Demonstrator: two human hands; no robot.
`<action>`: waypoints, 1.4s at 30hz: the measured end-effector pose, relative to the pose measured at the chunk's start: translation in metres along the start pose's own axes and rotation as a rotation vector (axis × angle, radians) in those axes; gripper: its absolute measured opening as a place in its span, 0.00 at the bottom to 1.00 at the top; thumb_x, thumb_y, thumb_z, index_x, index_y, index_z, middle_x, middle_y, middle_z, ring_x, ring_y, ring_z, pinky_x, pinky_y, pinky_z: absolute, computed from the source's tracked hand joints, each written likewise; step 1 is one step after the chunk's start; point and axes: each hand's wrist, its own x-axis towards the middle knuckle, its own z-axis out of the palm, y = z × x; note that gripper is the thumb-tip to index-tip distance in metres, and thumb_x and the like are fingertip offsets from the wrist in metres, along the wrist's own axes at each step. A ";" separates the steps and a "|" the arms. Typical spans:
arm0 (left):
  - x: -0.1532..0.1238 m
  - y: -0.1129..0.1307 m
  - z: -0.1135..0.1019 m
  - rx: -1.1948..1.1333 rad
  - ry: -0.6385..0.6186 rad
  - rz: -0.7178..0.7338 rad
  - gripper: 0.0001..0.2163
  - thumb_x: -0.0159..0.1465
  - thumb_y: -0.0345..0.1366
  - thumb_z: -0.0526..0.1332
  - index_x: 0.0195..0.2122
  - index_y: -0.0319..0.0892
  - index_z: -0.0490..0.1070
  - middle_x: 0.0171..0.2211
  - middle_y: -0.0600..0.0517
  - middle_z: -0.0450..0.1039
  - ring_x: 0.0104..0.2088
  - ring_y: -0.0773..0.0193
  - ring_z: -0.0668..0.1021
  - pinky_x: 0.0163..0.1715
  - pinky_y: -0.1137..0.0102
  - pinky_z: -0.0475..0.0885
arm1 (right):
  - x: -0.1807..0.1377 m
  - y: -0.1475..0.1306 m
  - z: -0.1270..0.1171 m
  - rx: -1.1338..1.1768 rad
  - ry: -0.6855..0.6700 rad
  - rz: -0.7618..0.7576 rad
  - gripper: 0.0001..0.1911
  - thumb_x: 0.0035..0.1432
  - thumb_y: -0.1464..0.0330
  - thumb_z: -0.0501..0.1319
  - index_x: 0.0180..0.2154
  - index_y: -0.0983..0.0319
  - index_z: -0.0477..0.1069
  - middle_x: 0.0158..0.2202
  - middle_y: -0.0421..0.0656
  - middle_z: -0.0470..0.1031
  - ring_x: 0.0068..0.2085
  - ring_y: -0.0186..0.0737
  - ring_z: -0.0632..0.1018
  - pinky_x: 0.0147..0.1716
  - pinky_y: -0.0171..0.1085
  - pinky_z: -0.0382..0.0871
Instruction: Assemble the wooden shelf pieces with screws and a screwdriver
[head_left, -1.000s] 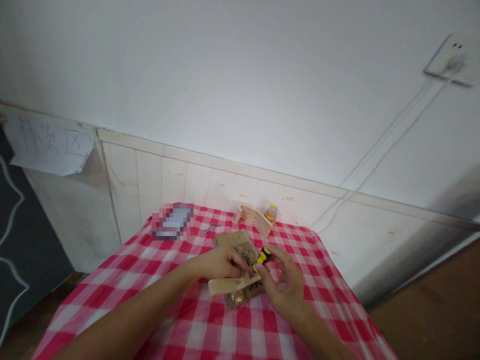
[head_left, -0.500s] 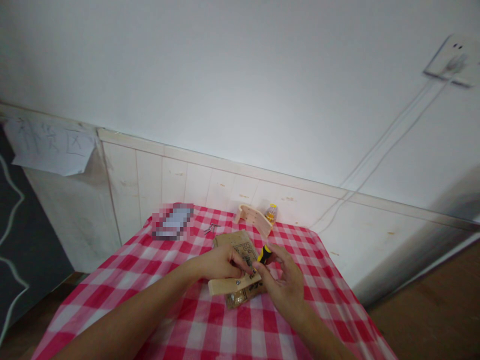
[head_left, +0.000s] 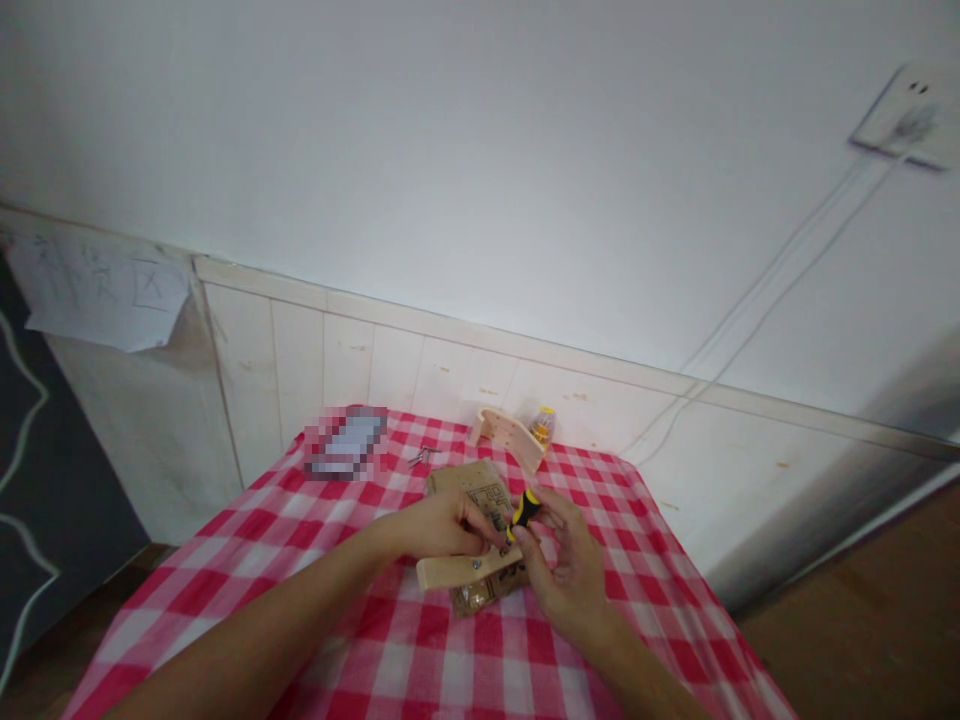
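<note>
A short black-and-yellow screwdriver (head_left: pixel 524 508) is held by its handle in the fingers of my right hand (head_left: pixel 571 570). It stands tilted, its lower end over a pale wooden piece (head_left: pixel 450 571). My left hand (head_left: pixel 442 522) is closed at the far side of that piece, fingertips pressed near the screwdriver's lower end; the exact grip is partly hidden. A screw head (head_left: pixel 477 565) shows in the wood. Beneath the wooden piece lies a flat brown cardboard package (head_left: pixel 469 602) with black print.
A curved wooden part (head_left: pixel 510 436) and a clear bottle-shaped container with yellow contents (head_left: pixel 544 425) stand by the wall. Several loose screws (head_left: pixel 425 456) lie near a pixelated flat object (head_left: pixel 349 443). A checkered cloth (head_left: pixel 405 660) covers the table. Cords run from a wall socket (head_left: pixel 904 115).
The screwdriver handle and my right hand's fingers have shifted slightly left and toward the wooden piece. My left hand and the wooden piece have hardly moved.
</note>
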 end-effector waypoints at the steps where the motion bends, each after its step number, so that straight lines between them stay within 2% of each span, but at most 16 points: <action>1: 0.000 0.000 0.000 -0.002 0.000 -0.007 0.14 0.61 0.34 0.66 0.47 0.43 0.84 0.40 0.49 0.84 0.37 0.60 0.80 0.38 0.71 0.73 | 0.000 0.000 0.000 -0.006 -0.005 0.002 0.24 0.64 0.72 0.63 0.60 0.55 0.67 0.48 0.49 0.82 0.44 0.47 0.85 0.42 0.45 0.84; 12: -0.001 0.003 0.000 -0.014 -0.001 -0.003 0.12 0.62 0.36 0.67 0.46 0.45 0.85 0.40 0.49 0.84 0.37 0.60 0.81 0.39 0.70 0.74 | 0.006 -0.003 -0.001 -0.093 0.049 -0.069 0.23 0.62 0.70 0.66 0.58 0.53 0.70 0.47 0.46 0.82 0.42 0.46 0.85 0.42 0.45 0.84; 21: -0.001 0.002 0.000 0.015 -0.009 -0.001 0.15 0.61 0.32 0.64 0.48 0.45 0.84 0.43 0.50 0.85 0.38 0.60 0.82 0.37 0.71 0.73 | 0.008 -0.003 -0.002 -0.136 0.062 -0.088 0.21 0.62 0.70 0.66 0.56 0.54 0.70 0.46 0.47 0.82 0.42 0.47 0.85 0.41 0.46 0.84; 29: -0.002 0.003 0.000 -0.004 -0.008 -0.006 0.12 0.62 0.34 0.66 0.46 0.45 0.84 0.44 0.49 0.84 0.42 0.58 0.81 0.42 0.69 0.74 | 0.010 -0.005 -0.002 -0.140 0.068 -0.103 0.21 0.62 0.70 0.66 0.56 0.55 0.70 0.46 0.47 0.82 0.42 0.46 0.85 0.42 0.45 0.84; 42: -0.002 0.004 -0.001 -0.007 -0.011 -0.007 0.12 0.61 0.35 0.67 0.46 0.44 0.84 0.42 0.49 0.84 0.41 0.57 0.81 0.42 0.68 0.74 | 0.010 -0.005 -0.001 -0.085 0.091 -0.085 0.22 0.59 0.71 0.69 0.55 0.55 0.71 0.44 0.45 0.81 0.39 0.43 0.84 0.39 0.42 0.83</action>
